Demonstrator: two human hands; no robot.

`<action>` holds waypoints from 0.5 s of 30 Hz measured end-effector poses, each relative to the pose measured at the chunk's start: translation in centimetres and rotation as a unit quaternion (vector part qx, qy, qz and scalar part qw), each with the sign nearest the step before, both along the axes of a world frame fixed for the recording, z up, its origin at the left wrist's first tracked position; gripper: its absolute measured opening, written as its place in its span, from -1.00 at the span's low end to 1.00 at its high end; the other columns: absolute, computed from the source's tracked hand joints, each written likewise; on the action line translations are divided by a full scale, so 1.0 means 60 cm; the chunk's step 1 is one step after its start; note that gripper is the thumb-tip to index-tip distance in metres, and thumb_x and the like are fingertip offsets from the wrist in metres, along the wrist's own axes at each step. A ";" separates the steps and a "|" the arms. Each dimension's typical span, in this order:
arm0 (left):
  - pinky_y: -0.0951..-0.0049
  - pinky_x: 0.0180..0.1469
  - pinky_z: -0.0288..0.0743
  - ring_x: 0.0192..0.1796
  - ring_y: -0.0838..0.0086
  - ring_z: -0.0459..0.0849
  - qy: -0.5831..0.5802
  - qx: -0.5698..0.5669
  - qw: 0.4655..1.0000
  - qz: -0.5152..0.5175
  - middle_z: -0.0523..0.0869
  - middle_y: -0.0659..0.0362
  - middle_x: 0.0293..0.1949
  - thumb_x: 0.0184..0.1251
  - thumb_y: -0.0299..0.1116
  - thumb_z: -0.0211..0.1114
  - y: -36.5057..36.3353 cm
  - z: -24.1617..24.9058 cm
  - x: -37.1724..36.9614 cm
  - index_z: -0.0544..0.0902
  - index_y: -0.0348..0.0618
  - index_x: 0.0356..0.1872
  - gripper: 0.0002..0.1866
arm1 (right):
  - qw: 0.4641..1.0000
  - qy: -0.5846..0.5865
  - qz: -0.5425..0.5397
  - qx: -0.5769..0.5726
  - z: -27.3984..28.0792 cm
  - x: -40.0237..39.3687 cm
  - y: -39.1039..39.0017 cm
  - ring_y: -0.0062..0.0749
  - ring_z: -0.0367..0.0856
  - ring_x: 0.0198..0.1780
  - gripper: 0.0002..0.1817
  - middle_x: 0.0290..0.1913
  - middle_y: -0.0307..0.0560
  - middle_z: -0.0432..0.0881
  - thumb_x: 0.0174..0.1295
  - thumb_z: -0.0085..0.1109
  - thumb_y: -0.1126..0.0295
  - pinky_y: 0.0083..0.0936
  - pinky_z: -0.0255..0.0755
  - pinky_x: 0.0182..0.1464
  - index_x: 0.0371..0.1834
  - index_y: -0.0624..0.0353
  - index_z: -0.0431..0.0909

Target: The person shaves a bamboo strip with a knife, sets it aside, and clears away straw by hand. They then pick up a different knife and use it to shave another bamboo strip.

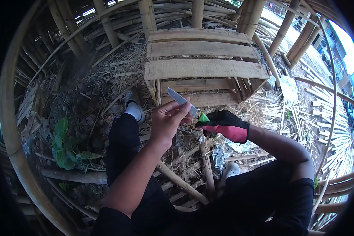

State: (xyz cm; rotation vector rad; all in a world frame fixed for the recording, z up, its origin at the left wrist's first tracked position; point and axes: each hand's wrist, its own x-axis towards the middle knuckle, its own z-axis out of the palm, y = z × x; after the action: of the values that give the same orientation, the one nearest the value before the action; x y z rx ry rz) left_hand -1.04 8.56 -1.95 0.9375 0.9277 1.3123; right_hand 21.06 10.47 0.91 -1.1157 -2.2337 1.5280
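Observation:
A pale knife blade points up and to the left in front of the wooden crate. My bare left hand pinches the flat of this blade between thumb and fingers. My right hand, in a black and red glove, is closed around a bright green object. The green piece lies close to the lower end of the blade; whether it is the knife's handle cannot be made out. Both hands are close together at the centre of the view.
A slatted wooden crate stands just beyond my hands. Bamboo poles rise behind it, and cut bamboo pieces lie at the right. Straw, a leafy plant at the left, and a clear plastic bottle by my shoe.

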 end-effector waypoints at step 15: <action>0.63 -0.40 0.62 -0.30 0.68 0.66 -0.013 0.147 0.989 0.022 0.73 0.21 -0.28 0.27 -0.45 0.47 -0.001 -0.011 -0.003 0.70 -0.24 -0.07 -0.76 | 0.996 0.038 0.067 0.051 0.004 0.007 0.000 -0.39 0.69 -0.13 -0.69 -0.17 -0.06 0.67 0.49 0.08 0.21 -0.42 0.53 -0.02 0.12 0.12 0.66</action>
State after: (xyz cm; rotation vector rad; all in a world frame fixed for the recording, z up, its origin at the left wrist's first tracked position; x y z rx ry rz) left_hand -1.21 8.48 -2.64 1.1284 0.7504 1.5223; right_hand 21.46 10.48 1.18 -0.8804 -2.3479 1.4616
